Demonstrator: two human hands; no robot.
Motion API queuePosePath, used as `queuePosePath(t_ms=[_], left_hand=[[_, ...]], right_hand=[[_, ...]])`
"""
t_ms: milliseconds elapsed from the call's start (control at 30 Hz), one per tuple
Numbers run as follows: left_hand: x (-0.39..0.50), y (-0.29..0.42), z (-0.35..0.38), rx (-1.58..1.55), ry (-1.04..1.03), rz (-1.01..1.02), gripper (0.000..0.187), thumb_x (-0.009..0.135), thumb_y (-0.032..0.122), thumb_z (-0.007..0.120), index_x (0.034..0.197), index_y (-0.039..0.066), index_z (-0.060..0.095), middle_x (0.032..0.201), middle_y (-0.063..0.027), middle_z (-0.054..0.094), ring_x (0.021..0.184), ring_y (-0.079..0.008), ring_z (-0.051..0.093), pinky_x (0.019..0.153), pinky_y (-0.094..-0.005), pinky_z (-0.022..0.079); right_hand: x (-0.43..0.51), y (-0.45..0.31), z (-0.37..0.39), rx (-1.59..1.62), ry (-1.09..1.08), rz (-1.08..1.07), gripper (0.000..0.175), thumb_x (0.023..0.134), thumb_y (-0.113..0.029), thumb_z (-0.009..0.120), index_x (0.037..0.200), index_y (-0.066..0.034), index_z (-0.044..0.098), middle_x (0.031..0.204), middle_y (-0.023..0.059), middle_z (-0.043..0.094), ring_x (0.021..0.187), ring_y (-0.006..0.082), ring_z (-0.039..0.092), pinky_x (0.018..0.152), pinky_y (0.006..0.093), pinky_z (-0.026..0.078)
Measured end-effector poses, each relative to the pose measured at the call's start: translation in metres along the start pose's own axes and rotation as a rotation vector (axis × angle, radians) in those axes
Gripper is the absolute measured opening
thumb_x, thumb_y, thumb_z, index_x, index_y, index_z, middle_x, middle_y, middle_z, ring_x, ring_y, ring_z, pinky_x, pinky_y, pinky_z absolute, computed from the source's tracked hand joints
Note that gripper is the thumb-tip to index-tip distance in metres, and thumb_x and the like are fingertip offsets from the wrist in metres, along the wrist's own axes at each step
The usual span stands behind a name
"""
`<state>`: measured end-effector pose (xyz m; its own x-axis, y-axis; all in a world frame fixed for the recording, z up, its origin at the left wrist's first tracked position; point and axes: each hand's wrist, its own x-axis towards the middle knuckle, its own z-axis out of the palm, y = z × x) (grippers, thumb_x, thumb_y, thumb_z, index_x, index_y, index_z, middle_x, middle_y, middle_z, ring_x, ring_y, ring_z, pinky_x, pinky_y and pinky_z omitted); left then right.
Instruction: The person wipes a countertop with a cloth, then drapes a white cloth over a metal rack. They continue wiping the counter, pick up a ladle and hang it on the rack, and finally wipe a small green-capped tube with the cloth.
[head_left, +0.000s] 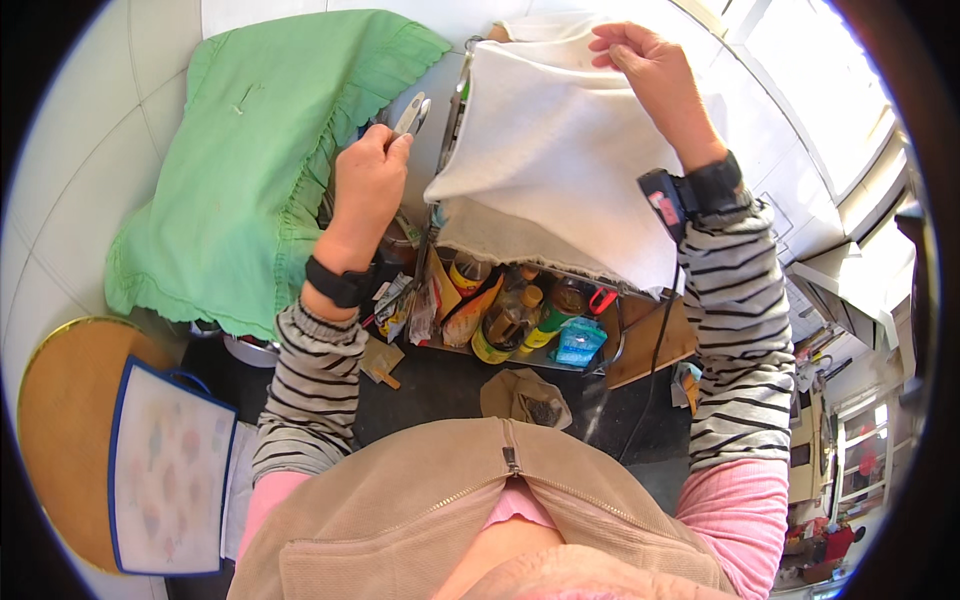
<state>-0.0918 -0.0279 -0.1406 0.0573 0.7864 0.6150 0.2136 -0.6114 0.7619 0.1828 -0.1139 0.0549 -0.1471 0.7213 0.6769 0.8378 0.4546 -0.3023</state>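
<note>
My left hand (371, 169) is closed around a light-handled utensil (409, 114) with a shiny metal part beside the handle; its exact kind is hard to tell. That hand is between a green ruffled cloth (240, 150) on the left and a metal rack draped with a white cloth (547, 142). Over the far right part of the white cloth is my right hand (641, 56), its fingers loosely bent with nothing visible in them. Whether its fingertips touch the cloth cannot be told.
Under the white cloth, the rack's lower shelf holds bottles (506, 322), a blue packet (579, 341) and other packets. An open bag (525, 397) lies on the dark counter (442, 382). A cable (654, 375) hangs at right. A round board (67, 420) and a blue-edged cutting board (172, 465) stand left.
</note>
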Motion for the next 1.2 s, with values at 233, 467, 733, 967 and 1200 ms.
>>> queuePosePath(t_ms=[233,467,733,967,1200], left_hand=[[0.07,-0.038,0.045,-0.176,0.096,0.103,0.03,0.097,0.026,0.061,0.083,-0.002,0.064,0.062,-0.0078,0.061,0.056,-0.0173,0.057,0.057,-0.0343,0.044],[0.114,-0.049,0.088,-0.386,-0.014,-0.032,0.028,0.096,0.024,0.064,0.083,-0.001,0.065,0.062,-0.0051,0.062,0.054,-0.0122,0.056,0.053,-0.0302,0.044],[0.106,-0.06,0.092,-0.349,-0.033,-0.048,0.027,0.096,0.024,0.064,0.089,-0.003,0.067,0.066,-0.006,0.064,0.056,-0.0126,0.057,0.054,-0.0298,0.044],[0.1,-0.065,0.087,-0.404,-0.041,-0.04,0.03,0.093,0.024,0.065,0.084,-0.005,0.064,0.068,-0.0183,0.061,0.061,-0.0312,0.057,0.059,-0.0404,0.045],[0.103,-0.069,0.085,-0.459,-0.072,-0.036,0.026,0.097,0.022,0.064,0.089,-0.003,0.065,0.066,-0.0035,0.061,0.055,-0.0097,0.053,0.052,-0.027,0.042]], right_hand=[[0.079,0.014,0.065,-0.406,0.064,-0.212,0.021,0.093,-0.013,0.057,0.101,-0.002,0.074,0.091,0.0142,0.073,0.086,0.0266,0.071,0.081,0.0343,0.055],[0.135,0.025,0.102,-0.9,-0.357,-0.115,0.026,0.091,-0.015,0.059,0.11,-0.0072,0.075,0.101,0.0129,0.076,0.094,0.0285,0.072,0.09,0.0361,0.054],[0.131,0.04,0.111,-0.691,-0.474,-0.134,0.022,0.088,-0.013,0.063,0.103,-0.0036,0.076,0.094,0.0137,0.075,0.085,0.0276,0.072,0.085,0.0371,0.055],[0.131,0.039,0.114,-0.693,-0.391,-0.356,0.017,0.088,-0.013,0.064,0.096,-0.0023,0.074,0.081,0.0144,0.071,0.074,0.0259,0.068,0.075,0.0376,0.055],[0.118,0.015,0.117,-0.626,-0.284,-0.013,0.016,0.086,-0.016,0.064,0.092,-0.0026,0.071,0.075,0.0122,0.068,0.069,0.0245,0.065,0.071,0.0356,0.053]])
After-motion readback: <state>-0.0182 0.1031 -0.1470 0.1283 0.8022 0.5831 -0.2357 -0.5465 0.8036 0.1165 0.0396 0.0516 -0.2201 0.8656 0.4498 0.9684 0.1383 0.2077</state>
